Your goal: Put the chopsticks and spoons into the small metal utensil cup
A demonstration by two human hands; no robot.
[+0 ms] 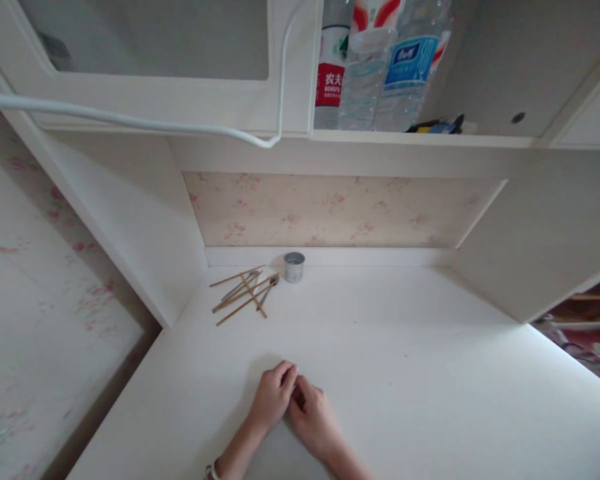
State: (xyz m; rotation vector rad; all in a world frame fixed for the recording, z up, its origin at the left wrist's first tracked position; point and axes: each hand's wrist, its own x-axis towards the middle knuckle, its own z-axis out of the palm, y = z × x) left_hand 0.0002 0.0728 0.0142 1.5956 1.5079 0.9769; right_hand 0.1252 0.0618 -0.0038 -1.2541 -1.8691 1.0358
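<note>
We rest both hands on the white table (430, 400), near its front and a little left of the middle. Our left hand (274, 398) and right hand (314, 415) touch at the fingers, each grip loosely clenched; the palms are turned away, so we cannot tell whether anything small is tucked inside. A pale band (212, 471) circles our left wrist. Beyond the hands, at the back left of the table, thin brown sticks (246, 293) lie criss-crossed in a loose heap, with two metal spoons (274, 281) among them. Just right of the heap, a grey cup (294, 271) stands upright, pierced with small holes, near the floral wall (325, 207). Above us, clear bottles (365, 87) stand on a shelf (420, 139), and a white cable (180, 127) runs across the cabinet (180, 100) at left.
</note>
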